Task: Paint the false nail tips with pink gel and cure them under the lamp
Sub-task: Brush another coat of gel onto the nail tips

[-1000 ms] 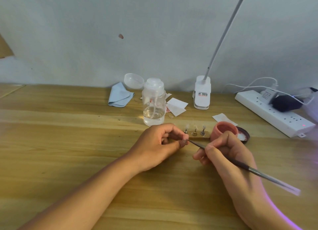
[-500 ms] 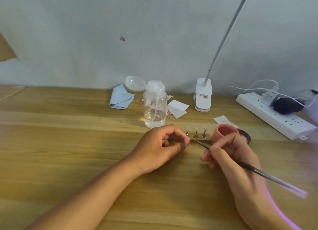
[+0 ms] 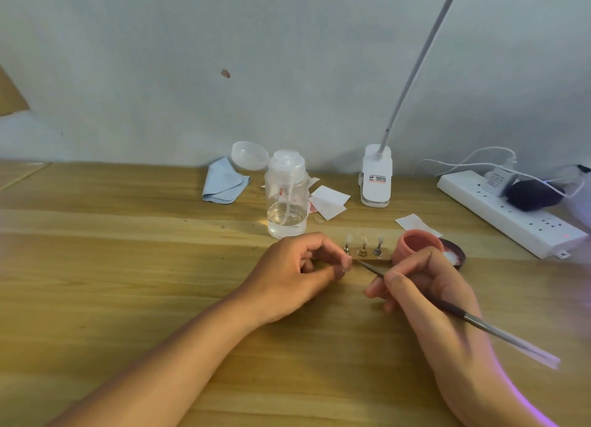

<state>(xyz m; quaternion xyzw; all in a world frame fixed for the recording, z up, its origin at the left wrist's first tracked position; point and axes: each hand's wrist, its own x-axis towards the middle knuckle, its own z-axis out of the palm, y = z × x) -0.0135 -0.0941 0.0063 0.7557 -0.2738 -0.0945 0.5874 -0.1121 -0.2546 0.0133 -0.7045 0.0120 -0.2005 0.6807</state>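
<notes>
Nail tips (image 3: pixel 363 239), three of them, stand upright on small metal pegs in a short wooden block (image 3: pixel 385 256) on the worktop (image 3: pixel 128 250), in a row running from 9 to 3 o'clock. They look clear, with no pink that I can make out, so the painting seems barely begun.

The left hand (image 3: pixel 300 270) lies at 9 o'clock of the block, fingers curled. Its thumb and forefinger meet right at the block's left end. Whether they pinch the block, a peg or nothing is hidden.

The right hand (image 3: pixel 425 295) lies at about 4 o'clock of the block and grips a brush (image 3: pixel 473 321) like a pen. The brush's long axis runs from its tail at 4 o'clock to its tip at 10 o'clock. The tip sits at the block's near edge, below the leftmost peg and close to the left thumb. The right hand looks like the working one, and the tips lie near, toward 12 o'clock from the bristles.

The open pink gel pot (image 3: pixel 419 242) sits just at 3 o'clock of the block, behind the right hand's fingers, with its dark lid (image 3: pixel 455 255) beside it. The lamp (image 3: pixel 376 177) stands well back at 12 o'clock.
</notes>
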